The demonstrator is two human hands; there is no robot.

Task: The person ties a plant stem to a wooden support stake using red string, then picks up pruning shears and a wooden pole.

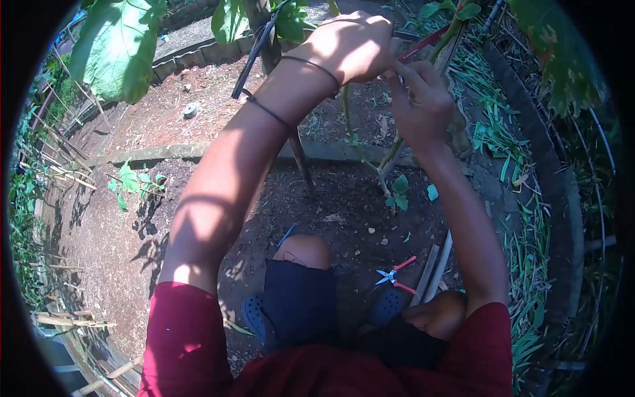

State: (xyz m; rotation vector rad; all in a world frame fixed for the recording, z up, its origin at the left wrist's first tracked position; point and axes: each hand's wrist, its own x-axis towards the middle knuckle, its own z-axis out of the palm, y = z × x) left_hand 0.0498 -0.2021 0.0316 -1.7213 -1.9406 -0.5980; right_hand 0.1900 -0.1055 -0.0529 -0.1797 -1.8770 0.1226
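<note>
My left hand (357, 46) is raised at the plant, its back toward me and its fingers curled out of sight. Beside it, my right hand (426, 106) is closed in a pinch, fingertips almost touching the left. Whatever lies between the fingertips is too small to make out. A thin red strip (423, 45) runs from there up toward a green stem (446, 36). Dark bands circle my left wrist and forearm, and a black strip (254, 59) hangs close by. Below the hands, the plant's branching stem (382, 173) rises from the soil.
Pruning shears (395, 272) with red handles lie spread on the soil, near wooden strips (431, 268). A wooden stake (304, 169) stands left of the stem. Large leaves (119, 49) hang at upper left. A low border (159, 152) crosses the bed; cut greens (493, 126) lie right.
</note>
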